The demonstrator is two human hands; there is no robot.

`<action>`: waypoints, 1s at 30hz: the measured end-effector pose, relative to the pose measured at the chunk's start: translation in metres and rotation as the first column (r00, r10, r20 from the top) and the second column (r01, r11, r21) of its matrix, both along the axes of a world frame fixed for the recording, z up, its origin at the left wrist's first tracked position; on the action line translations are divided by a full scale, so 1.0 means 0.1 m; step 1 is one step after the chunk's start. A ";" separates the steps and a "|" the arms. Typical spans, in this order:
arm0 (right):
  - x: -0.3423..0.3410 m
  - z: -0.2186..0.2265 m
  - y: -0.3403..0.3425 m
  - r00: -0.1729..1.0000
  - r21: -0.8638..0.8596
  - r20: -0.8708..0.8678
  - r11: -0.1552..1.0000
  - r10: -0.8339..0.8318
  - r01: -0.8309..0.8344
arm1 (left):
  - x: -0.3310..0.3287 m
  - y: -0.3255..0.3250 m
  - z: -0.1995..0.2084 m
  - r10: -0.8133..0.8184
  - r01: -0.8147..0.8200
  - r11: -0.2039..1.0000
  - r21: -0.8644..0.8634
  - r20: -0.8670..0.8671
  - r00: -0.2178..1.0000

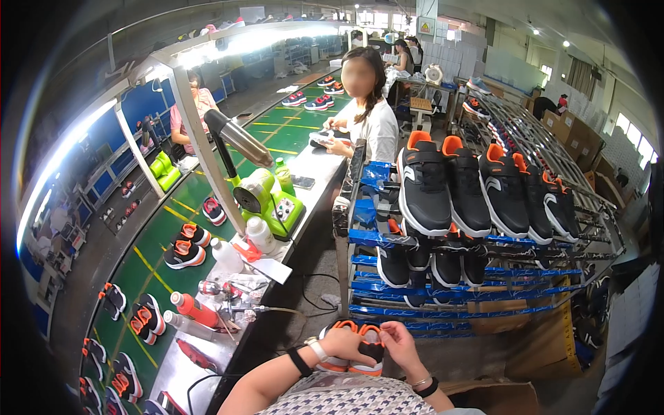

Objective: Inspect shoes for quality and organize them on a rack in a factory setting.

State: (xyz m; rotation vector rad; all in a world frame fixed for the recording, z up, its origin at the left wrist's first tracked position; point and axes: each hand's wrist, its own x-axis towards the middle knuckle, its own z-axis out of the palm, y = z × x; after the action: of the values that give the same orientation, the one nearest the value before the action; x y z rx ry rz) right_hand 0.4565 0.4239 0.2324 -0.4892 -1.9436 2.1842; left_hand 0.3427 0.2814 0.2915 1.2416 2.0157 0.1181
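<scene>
Close in front of my body is a pair of dark sneakers [370,351] with orange lining and light soles edged in orange. My left hand [342,344] reaches across the pair, its fingers wrapped over the upper of the right-hand sneaker. Beside that sneaker's orange collar, my right hand [401,343] is closed in a pinch. What lies between its fingertips, if anything, is too small to make out. Part of the other sneaker is hidden under my left hand and wrist.
A blue-wrapped rack [443,241] holding black sneakers [423,187] stands ahead right. Left runs a green conveyor [149,266] with more sneakers. Its white ledge bears a red bottle [194,309], white bottles [259,234] and a green blower machine [270,200]. A co-worker [373,128] handles a shoe beyond.
</scene>
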 end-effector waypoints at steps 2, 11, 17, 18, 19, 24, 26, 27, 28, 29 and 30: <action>0.03 0.09 0.11 0.991 0.076 -0.029 0.988 -0.130 0.132 | -0.07 -0.13 0.05 0.107 -0.106 0.994 -0.026 0.052 0.993; -0.09 0.02 0.00 0.997 0.224 0.071 0.974 0.023 -0.038 | -0.27 -1.22 0.86 0.489 -0.582 0.648 0.492 0.317 0.813; -0.23 -0.03 -0.55 0.945 0.177 0.178 0.936 0.275 -0.305 | -0.06 -2.46 1.68 0.304 -0.822 -0.089 0.563 0.801 0.516; -0.26 0.08 -0.69 0.923 0.213 0.198 0.905 0.330 -0.369 | -0.02 -2.93 1.45 0.545 -0.600 -0.246 0.762 0.620 0.565; -0.29 0.07 -0.81 0.922 0.216 0.196 0.902 0.334 -0.373 | -0.01 -3.00 1.70 0.449 -0.632 -0.374 0.679 0.729 0.518; -0.52 -0.02 -1.30 0.891 0.248 0.206 0.860 0.404 -0.447 | -0.39 -4.07 2.09 0.832 -0.292 -0.246 0.924 0.356 0.426; -0.52 0.06 -1.48 0.893 0.288 0.228 0.850 0.387 -0.442 | -0.63 -4.41 2.19 0.897 -0.314 -0.171 0.934 0.279 0.344; -0.54 0.12 -1.58 0.893 0.308 0.244 0.843 0.378 -0.441 | -0.79 -4.61 2.18 0.948 -0.377 -0.112 0.920 0.212 0.237; -0.57 0.11 -1.66 0.898 0.322 0.234 0.841 0.373 -0.434 | -0.98 -4.77 2.12 0.981 -0.440 -0.058 0.896 0.132 0.140; -0.59 0.10 -1.73 0.903 0.337 0.225 0.841 0.365 -0.423 | -1.14 -4.88 2.05 0.979 -0.444 -0.046 0.895 0.128 0.158; -0.61 0.09 -1.79 0.915 0.334 0.227 0.856 0.334 -0.395 | -1.35 -4.96 1.95 0.999 -0.447 0.001 0.895 0.017 0.038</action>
State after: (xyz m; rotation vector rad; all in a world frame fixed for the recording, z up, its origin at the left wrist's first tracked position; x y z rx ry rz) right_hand 0.3955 0.2445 0.2413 -0.2523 -2.6580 1.9284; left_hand 0.2076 -0.2148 0.4863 -0.0405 3.3864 1.4502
